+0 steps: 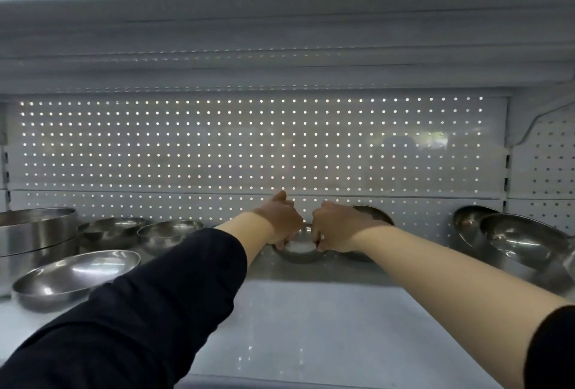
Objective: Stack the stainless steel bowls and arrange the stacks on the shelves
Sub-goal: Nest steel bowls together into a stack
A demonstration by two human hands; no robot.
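A small steel bowl [299, 252] sits far back on the white shelf [298, 326], close to the perforated back panel. My left hand [281, 220] grips its left rim with curled fingers. My right hand [334, 226] grips its right rim the same way. Behind my right hand another steel bowl [375, 213] leans on the back panel, mostly hidden. Both forearms reach straight in over the shelf.
On the left stand a tall stack of steel pots [37, 233], two mid-sized bowls [169, 233] and a wide shallow bowl [74, 278] near the front. Large bowls [522, 242] lean at the right. An upper shelf [280, 46] hangs low overhead.
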